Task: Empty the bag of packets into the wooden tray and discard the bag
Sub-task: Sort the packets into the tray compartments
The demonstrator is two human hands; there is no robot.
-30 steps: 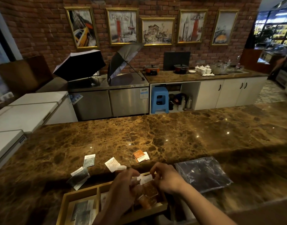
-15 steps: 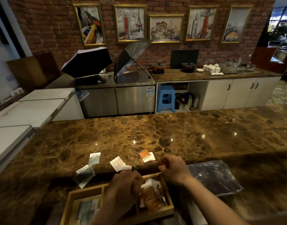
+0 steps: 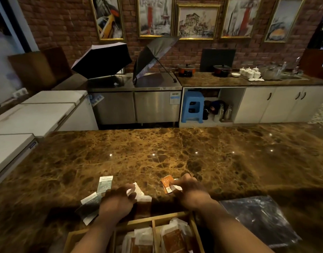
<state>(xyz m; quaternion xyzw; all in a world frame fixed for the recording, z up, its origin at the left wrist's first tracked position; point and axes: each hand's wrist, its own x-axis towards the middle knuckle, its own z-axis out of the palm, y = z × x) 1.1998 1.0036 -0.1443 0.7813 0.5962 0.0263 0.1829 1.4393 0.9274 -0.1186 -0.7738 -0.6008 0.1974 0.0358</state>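
A wooden tray (image 3: 153, 219) with dividers sits at the counter's near edge, its compartments holding several brown and white packets (image 3: 173, 238). Beyond it, my left hand (image 3: 118, 201) rests over a white packet (image 3: 140, 193), fingers curled on it. My right hand (image 3: 189, 190) pinches the orange packets (image 3: 166, 182) lying on the counter. A grey-green packet (image 3: 105, 184) and a dark packet (image 3: 88, 207) lie left of my left hand. The empty clear plastic bag (image 3: 257, 218) lies flat to the right of the tray.
The brown marble counter (image 3: 175, 152) stretches wide ahead. Behind it stand white chest freezers (image 3: 38, 114), a steel cabinet with two open umbrellas (image 3: 102, 59), a blue stool (image 3: 192, 106) and white cupboards.
Both hands left the tray and reached forward onto the counter, the left to the white packet, the right to the orange packets. The camera tilted so the tray sits lower in view.
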